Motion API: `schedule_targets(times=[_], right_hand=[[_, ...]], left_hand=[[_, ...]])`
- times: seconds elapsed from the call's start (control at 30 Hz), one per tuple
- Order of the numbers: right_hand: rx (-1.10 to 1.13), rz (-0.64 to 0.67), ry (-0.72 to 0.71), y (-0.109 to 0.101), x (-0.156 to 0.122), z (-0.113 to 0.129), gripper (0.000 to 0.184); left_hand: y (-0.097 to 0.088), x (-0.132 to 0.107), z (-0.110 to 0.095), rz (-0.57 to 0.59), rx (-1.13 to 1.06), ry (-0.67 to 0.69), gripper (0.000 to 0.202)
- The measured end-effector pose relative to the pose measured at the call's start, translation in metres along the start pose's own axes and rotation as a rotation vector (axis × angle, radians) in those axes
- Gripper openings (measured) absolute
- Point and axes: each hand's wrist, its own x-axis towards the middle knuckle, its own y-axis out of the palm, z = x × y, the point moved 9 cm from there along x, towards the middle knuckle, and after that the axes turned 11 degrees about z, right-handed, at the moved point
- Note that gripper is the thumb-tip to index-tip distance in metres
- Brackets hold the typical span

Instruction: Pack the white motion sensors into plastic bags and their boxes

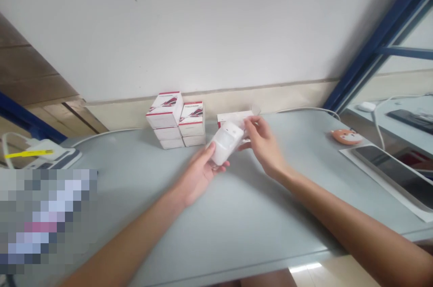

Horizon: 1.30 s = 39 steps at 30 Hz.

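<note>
A white motion detector [226, 142] with a curved lens window lies tilted in my left hand [203, 169], whose thumb and fingers close round its lower end. Clear plastic, apparently a thin bag, shows at its upper end. My right hand [262, 142] pinches this clear plastic bag [244, 125] between thumb and fingers. Just behind the detector is a white box [233, 116] with a red edge, partly hidden by the detector and my hands. To the left, several white and red boxes [164, 108] stand stacked in two columns.
The grey table [216, 233] meets a white wall [203, 30]. At left are a power strip [50, 156] with a yellow tag and a pixelated area. At right lie an orange animal-faced object [347, 136] and a dark flat panel [392, 172] on white sheet. A cable [311, 109] runs along the back.
</note>
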Motion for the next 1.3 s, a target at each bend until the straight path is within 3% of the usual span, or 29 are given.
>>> schedule_targets(times=[0.13, 0.23, 0.37, 0.47, 0.57, 0.63, 0.7, 0.73, 0.83, 0.97, 1.1, 1.2, 1.23, 1.3], right_hand=[[-0.325, 0.094, -0.206, 0.008, -0.008, 0.027, 0.026], [-0.536, 0.034, -0.359, 0.003, -0.015, 0.048, 0.010], [-0.670, -0.080, -0.512, -0.005, -0.023, 0.067, 0.005], [-0.616, -0.254, -0.561, -0.033, -0.019, 0.075, 0.011], [-0.544, -0.533, -0.609, -0.087, -0.012, 0.079, 0.015], [-0.528, -0.597, -0.521, -0.124, 0.004, 0.069, 0.016], [-0.531, -0.551, -0.257, -0.156, 0.028, 0.042, 0.018], [-0.581, -0.496, -0.102, -0.167, 0.038, 0.025, 0.018], [-0.673, -0.370, 0.065, -0.181, 0.051, -0.009, 0.012], [-0.874, -0.278, 0.097, -0.176, 0.056, -0.033, 0.030], [-1.011, -0.406, -0.147, -0.158, 0.046, -0.004, 0.047], [-0.986, -0.483, -0.361, -0.125, 0.025, 0.029, 0.036], [-0.956, -0.457, -0.430, -0.108, 0.018, 0.038, 0.032], [-0.892, -0.281, -0.515, -0.067, 0.009, 0.049, 0.023]], left_hand=[[0.003, 0.001, 0.003, 0.025, -0.078, -0.032, 0.032], [0.008, 0.000, 0.002, 0.089, -0.116, -0.049, 0.033], [0.011, -0.001, 0.006, 0.166, -0.164, -0.117, 0.037], [0.012, -0.003, 0.008, 0.202, -0.136, -0.159, 0.040], [0.015, -0.007, 0.005, 0.217, -0.125, -0.160, 0.040], [0.016, -0.010, 0.004, 0.201, -0.176, -0.166, 0.041], [0.017, -0.011, 0.004, 0.190, -0.245, -0.180, 0.043], [0.018, -0.011, 0.004, 0.194, -0.272, -0.187, 0.045], [0.020, -0.009, 0.004, 0.190, -0.311, -0.189, 0.051], [0.013, -0.005, 0.006, 0.101, -0.316, -0.185, 0.047], [0.009, -0.005, 0.007, 0.023, -0.339, -0.184, 0.046], [0.007, -0.005, 0.005, -0.004, -0.357, -0.171, 0.048], [0.007, -0.005, 0.004, -0.005, -0.362, -0.160, 0.049], [0.005, -0.005, 0.002, -0.007, -0.364, -0.133, 0.050]])
